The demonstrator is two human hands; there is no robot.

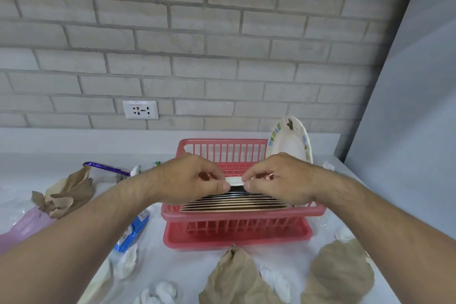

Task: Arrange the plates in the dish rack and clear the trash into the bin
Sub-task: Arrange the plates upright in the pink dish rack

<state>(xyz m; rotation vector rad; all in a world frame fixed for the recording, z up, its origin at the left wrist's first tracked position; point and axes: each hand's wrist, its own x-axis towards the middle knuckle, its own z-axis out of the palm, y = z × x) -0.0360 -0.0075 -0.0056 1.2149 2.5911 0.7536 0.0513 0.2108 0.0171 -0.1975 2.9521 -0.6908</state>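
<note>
A red plastic dish rack (pixel 222 149) stands on its red drip tray (pixel 237 240) in the middle of the white counter. Several plates stand on edge in the rack's front half, their dark and light rims (pixel 234 201) showing. Both hands hold a white plate (pixel 235 181) by its top rim over the rack: my left hand (pixel 192 179) pinches the left part, my right hand (pixel 276 180) the right part. A patterned white plate (pixel 290 140) leans upright at the rack's right back corner.
Trash lies around the rack: crumpled brown paper (pixel 66 191) and a purple wrapper (pixel 106 168) at left, a blue packet (pixel 133 232), a pink bag (pixel 27 227), brown paper (pixel 237 279) and white tissues (pixel 160 291) in front. A brick wall with a socket (pixel 140 109) stands behind.
</note>
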